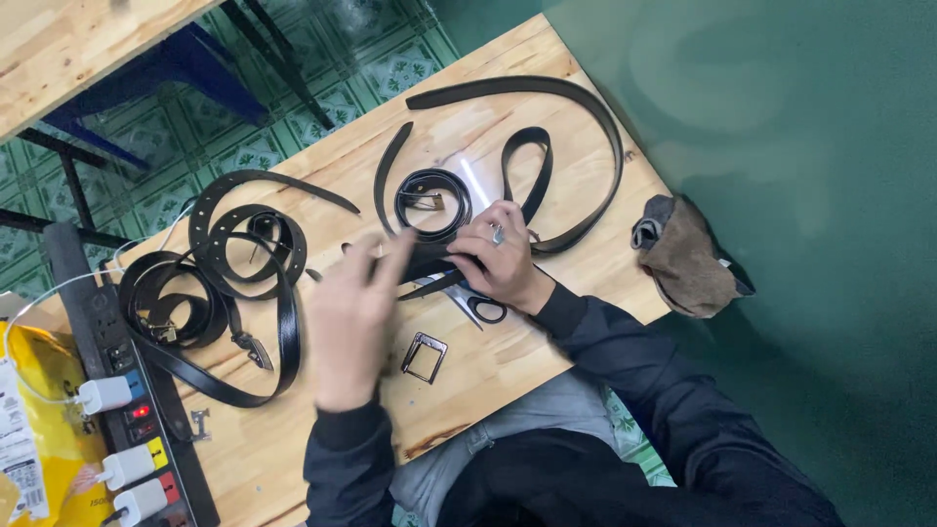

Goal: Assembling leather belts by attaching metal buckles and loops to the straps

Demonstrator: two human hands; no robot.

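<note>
Around belt strap (429,263): right fingers (488,256) (curled).

At your far left edge, a yellow bag (34,390) lies beside the bench (508,361), crumpled, bearing a white label (18,439) with dark print. You have no signs or screens in view.
</note>
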